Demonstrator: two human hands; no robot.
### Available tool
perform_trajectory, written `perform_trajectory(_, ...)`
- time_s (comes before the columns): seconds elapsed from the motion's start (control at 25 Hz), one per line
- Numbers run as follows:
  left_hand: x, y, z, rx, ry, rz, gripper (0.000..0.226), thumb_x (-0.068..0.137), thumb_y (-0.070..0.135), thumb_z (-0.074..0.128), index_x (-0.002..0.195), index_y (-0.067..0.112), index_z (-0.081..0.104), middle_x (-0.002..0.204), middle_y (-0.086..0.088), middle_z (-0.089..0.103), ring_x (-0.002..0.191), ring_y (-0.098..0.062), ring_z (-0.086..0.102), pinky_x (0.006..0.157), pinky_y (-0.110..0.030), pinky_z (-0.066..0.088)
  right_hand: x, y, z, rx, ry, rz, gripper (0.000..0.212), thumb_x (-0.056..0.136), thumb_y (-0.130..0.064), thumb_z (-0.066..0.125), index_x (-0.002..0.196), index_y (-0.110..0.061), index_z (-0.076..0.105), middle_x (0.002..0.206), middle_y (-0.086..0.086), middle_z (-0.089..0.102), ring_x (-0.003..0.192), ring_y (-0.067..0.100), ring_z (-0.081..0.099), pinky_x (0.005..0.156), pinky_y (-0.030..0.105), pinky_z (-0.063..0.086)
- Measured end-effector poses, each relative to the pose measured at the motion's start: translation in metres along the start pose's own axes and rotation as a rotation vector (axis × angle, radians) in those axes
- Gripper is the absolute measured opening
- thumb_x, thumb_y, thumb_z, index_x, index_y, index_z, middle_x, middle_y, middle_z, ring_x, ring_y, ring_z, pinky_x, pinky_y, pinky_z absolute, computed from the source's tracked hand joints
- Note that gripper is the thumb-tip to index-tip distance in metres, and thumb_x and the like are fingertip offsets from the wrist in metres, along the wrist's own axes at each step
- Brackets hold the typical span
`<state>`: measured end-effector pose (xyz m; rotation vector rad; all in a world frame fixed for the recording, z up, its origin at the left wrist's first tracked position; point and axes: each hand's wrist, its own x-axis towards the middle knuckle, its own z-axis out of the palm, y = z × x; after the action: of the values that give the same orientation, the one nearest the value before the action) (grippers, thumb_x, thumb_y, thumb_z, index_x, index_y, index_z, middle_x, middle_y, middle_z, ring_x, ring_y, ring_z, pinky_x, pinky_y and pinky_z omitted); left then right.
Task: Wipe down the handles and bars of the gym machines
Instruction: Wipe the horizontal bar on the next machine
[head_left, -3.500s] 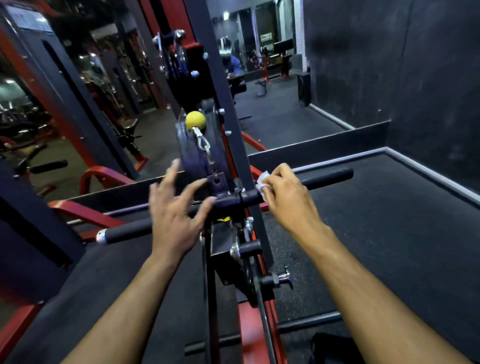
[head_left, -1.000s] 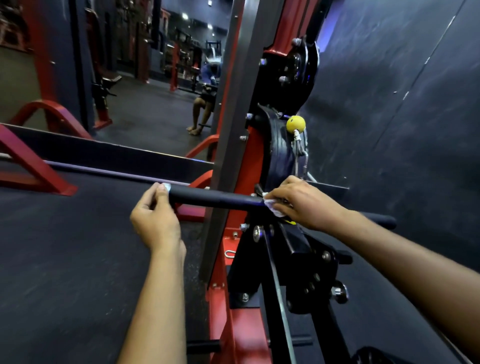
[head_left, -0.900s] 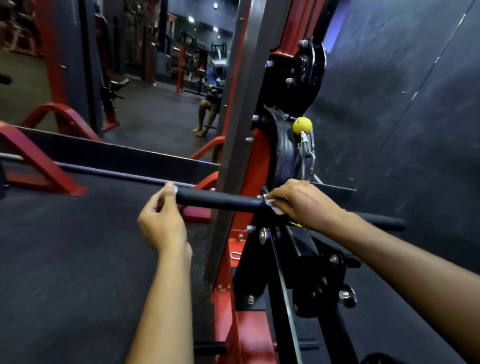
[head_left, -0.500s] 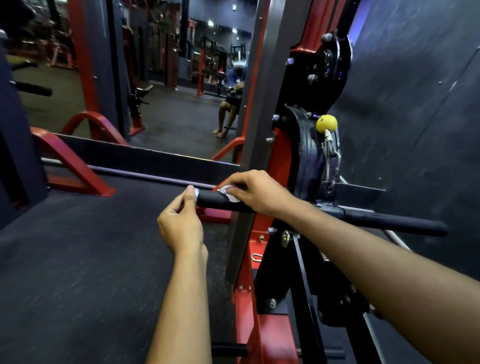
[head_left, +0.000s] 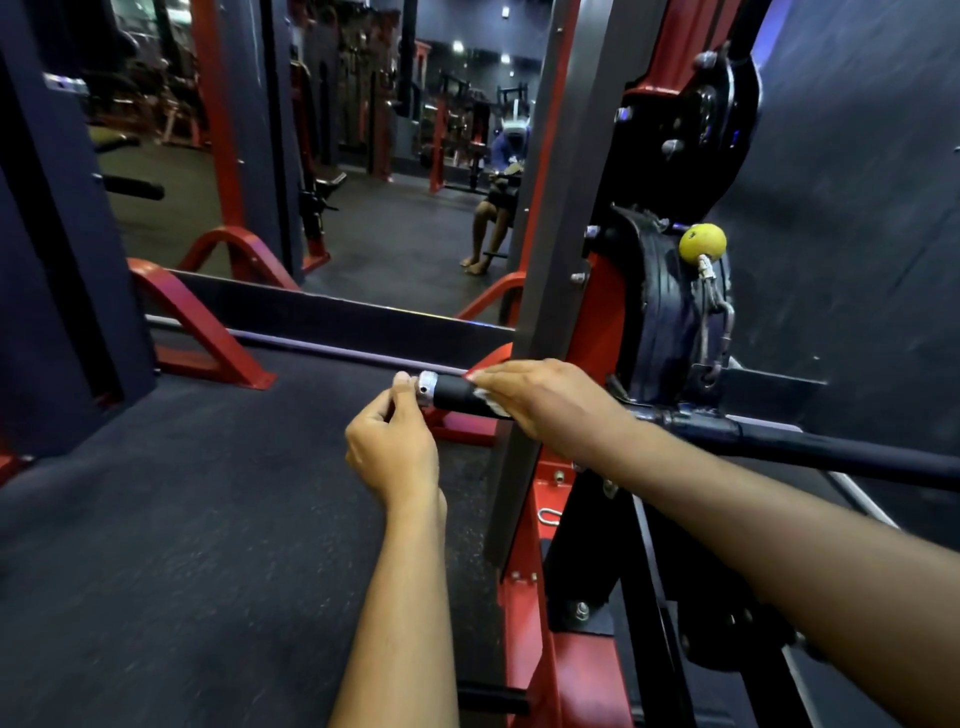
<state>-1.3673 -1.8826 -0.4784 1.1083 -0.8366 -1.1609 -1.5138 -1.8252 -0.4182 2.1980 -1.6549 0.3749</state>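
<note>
A black straight bar (head_left: 810, 444) hangs across the red and grey cable machine, with a silver cap at its left end. My right hand (head_left: 550, 402) is wrapped over the bar's left grip and presses a white cloth (head_left: 485, 397) against it. Only an edge of the cloth shows under the fingers. My left hand (head_left: 395, 441) is at the silver cap, pinching the bar's end with thumb and fingertips.
A grey upright post (head_left: 566, 218) stands right behind the bar. A yellow ball stopper (head_left: 702, 241) and carabiner hang by the black pulley housing. Red frame feet (head_left: 202, 332) lie on the black rubber floor at left. A mirror behind reflects a seated person.
My right hand with the cloth has slid left along the bar from its centre to near the left end. My left hand has stayed at the end cap.
</note>
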Motion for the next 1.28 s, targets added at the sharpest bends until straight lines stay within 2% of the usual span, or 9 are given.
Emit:
perform_trajectory(0.12,0.001,0.002,-0.002,0.005,0.001,-0.014,0.034,0.098,0.044,0.062,0.068,0.041,0.076,0.069,0.017,0.072,0.08,-0.005,0.069,0.082,-0.033,0.057,0.031,-0.02,0.012,0.046,-0.032,-0.034,0.03,0.097,-0.019,0.062,0.126,-0.016,0.069,0.127,0.004,0.07,0.112,0.024,0.068,0.09,0.041,0.057)
perform_trajectory(0.28,0.001,0.0,0.0,0.047,-0.023,0.08,0.022,0.09,0.047,0.073,0.081,0.029,0.081,0.074,0.011,0.074,0.079,-0.006,0.069,0.073,-0.025,0.054,0.001,0.004,-0.004,0.057,-0.1,-0.147,0.035,0.098,-0.018,0.065,0.132,-0.015,0.067,0.137,0.003,0.065,0.123,0.019,0.064,0.1,0.036,0.054)
perform_trajectory(0.44,0.0,-0.012,0.003,0.047,-0.076,0.071,0.016,0.088,0.045,0.078,0.091,0.03,0.079,0.087,0.01,0.076,0.089,-0.009,0.072,0.079,-0.026,0.057,-0.05,0.047,-0.048,-0.036,-0.18,-0.057,0.025,0.098,-0.024,0.066,0.119,-0.014,0.074,0.123,0.002,0.073,0.111,0.022,0.07,0.09,0.039,0.059)
perform_trajectory(0.64,0.002,-0.01,0.006,-0.151,-0.167,-0.047,0.008,0.093,0.026,0.077,0.101,0.026,0.077,0.095,0.005,0.078,0.096,-0.011,0.073,0.096,-0.037,0.059,-0.098,0.062,-0.073,-0.208,-0.176,0.026,0.034,0.101,-0.041,0.047,0.11,-0.022,0.074,0.099,-0.006,0.075,0.091,0.023,0.067,0.068,0.039,0.059)
perform_trajectory(0.76,0.007,-0.005,0.007,-0.26,-0.27,-0.166,0.023,0.097,0.013,0.07,0.118,0.02,0.075,0.108,0.006,0.076,0.106,-0.009,0.069,0.108,-0.034,0.05,-0.086,0.054,-0.066,-0.112,-0.187,0.199,0.027,0.101,-0.033,0.055,0.108,-0.017,0.075,0.096,0.0,0.075,0.093,0.025,0.066,0.08,0.039,0.053)
perform_trajectory(0.88,0.01,-0.003,0.005,-0.375,-0.366,-0.196,0.029,0.098,0.004,0.063,0.121,0.017,0.074,0.108,0.004,0.076,0.104,-0.008,0.069,0.1,-0.026,0.049,-0.047,0.04,-0.051,0.113,-0.125,0.312,0.017,0.099,-0.027,0.064,0.108,-0.02,0.077,0.102,-0.005,0.078,0.098,0.012,0.07,0.084,0.031,0.052)
perform_trajectory(1.0,0.012,-0.007,0.002,-0.459,-0.394,-0.219,0.034,0.098,-0.004,0.056,0.12,0.016,0.073,0.11,0.0,0.071,0.102,-0.009,0.065,0.097,-0.024,0.046,0.016,0.02,-0.022,0.278,-0.132,0.28,0.015,0.096,-0.024,0.067,0.103,-0.02,0.079,0.097,-0.005,0.078,0.094,0.008,0.07,0.086,0.033,0.053)
perform_trajectory(1.12,0.015,-0.011,0.003,-0.504,-0.426,-0.215,0.034,0.098,-0.007,0.054,0.119,0.013,0.072,0.113,-0.007,0.072,0.106,-0.015,0.065,0.099,-0.026,0.049,0.056,0.002,0.001,0.309,-0.16,0.265,0.017,0.098,-0.026,0.064,0.103,-0.02,0.079,0.092,-0.004,0.077,0.088,0.011,0.068,0.086,0.035,0.053)
perform_trajectory(1.28,0.015,-0.01,0.003,-0.502,-0.408,-0.216,0.034,0.096,-0.008,0.056,0.119,0.012,0.072,0.115,-0.007,0.072,0.105,-0.013,0.064,0.088,-0.019,0.051,0.032,0.02,-0.017,0.301,-0.218,0.223,0.019,0.1,-0.029,0.062,0.108,-0.021,0.077,0.1,-0.006,0.076,0.096,0.009,0.069,0.088,0.03,0.051)
